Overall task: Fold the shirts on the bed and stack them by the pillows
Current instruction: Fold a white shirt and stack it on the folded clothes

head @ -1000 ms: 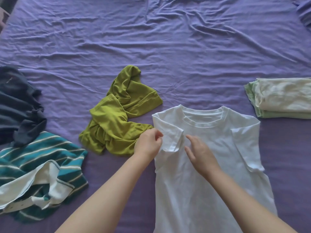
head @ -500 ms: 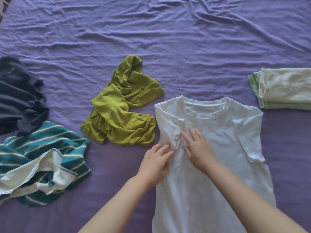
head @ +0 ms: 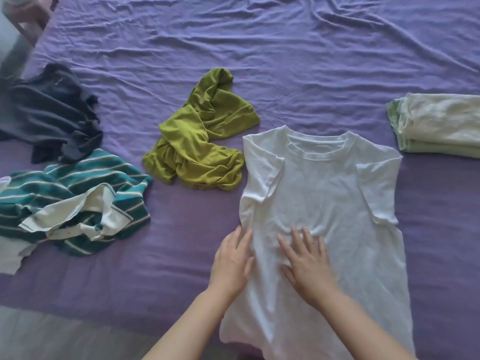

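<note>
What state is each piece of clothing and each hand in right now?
white shirt: spread flat, sleeves folded in
olive shirt: crumpled
striped shirt: crumpled
dark shirt: crumpled
folded stack: folded
left hand: flat on white shirt's edge
right hand: flat on white shirt

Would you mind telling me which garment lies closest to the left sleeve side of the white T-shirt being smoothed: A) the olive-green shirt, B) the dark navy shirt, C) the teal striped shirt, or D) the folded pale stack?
A: the crumpled olive-green shirt lies right beside the near-left shoulder of the white T-shirt, while both hands press flat lower down.
</note>
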Motion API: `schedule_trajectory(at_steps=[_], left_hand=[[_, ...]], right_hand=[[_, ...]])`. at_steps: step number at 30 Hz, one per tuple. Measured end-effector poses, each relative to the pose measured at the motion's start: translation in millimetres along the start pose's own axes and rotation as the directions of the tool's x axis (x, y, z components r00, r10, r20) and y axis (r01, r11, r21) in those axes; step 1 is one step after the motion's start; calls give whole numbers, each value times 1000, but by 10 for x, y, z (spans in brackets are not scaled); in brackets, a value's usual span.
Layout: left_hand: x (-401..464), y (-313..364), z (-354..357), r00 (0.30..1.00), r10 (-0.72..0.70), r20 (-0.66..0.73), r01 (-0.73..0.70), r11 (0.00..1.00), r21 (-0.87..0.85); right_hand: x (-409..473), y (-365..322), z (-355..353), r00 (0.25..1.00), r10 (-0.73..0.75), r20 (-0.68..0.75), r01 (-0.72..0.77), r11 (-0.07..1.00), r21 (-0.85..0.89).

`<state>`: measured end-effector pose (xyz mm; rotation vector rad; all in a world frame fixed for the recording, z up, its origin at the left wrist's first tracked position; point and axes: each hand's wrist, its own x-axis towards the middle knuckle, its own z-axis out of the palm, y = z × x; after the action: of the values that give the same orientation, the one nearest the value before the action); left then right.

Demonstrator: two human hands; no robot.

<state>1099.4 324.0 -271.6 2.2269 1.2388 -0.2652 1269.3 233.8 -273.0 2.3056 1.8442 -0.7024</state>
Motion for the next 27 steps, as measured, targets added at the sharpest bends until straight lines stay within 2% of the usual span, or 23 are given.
schedule_trajectory(at_steps=[3, 5, 7, 9, 11, 15, 17, 20, 22, 24, 25, 27], left_hand=[[-292, 106, 99, 996, -80, -25, 79, 996, -39], [-504, 177, 162, 979, -201, -44, 189, 963, -193], [-711, 228, 238, 934, -357, 11, 331, 853, -403], [-889, 226, 328, 890, -447, 91, 436, 777, -453], [-1060, 197, 374, 874, -479, 78, 460, 767, -447], [-1343, 113, 355, 839, -534, -101, 371, 699, -611], [-1433, 30, 336, 815, -561, -143, 405, 730, -551], [-1515, -114, 373, 779, -607, -154, 540, 776, -327], [-1516, -150, 426, 775, -604, -185, 569, 794, -213], [-1461, -147, 509, 827, -506, -246, 511, 858, -48], [-1431, -126, 559, 866, -427, -261, 448, 893, 24], [-1383, -17, 639, 951, -229, -206, 257, 959, 121]], right_hand=[[-164, -146, 210, 990, -125, 58, 122, 991, 55], [-269, -270, 297, 981, -178, 76, 172, 982, 73], [-358, -333, 380, 973, -203, 113, 199, 979, 40], [-444, -324, 446, 980, -154, 122, 158, 987, -26], [-537, -318, 481, 991, -95, 99, 98, 995, -25], [-714, -386, 546, 990, -101, 100, 94, 993, 65], [-792, -373, 605, 986, -100, 130, 95, 994, 45], [-856, -284, 714, 989, -100, 112, 107, 992, -67], [-897, -253, 796, 991, -100, 94, 109, 989, -96], [-942, -240, 854, 992, -108, 71, 115, 989, -98], [-975, -226, 860, 992, -117, 57, 122, 988, -91], [-1079, -147, 870, 993, -114, 12, 115, 992, -49]])
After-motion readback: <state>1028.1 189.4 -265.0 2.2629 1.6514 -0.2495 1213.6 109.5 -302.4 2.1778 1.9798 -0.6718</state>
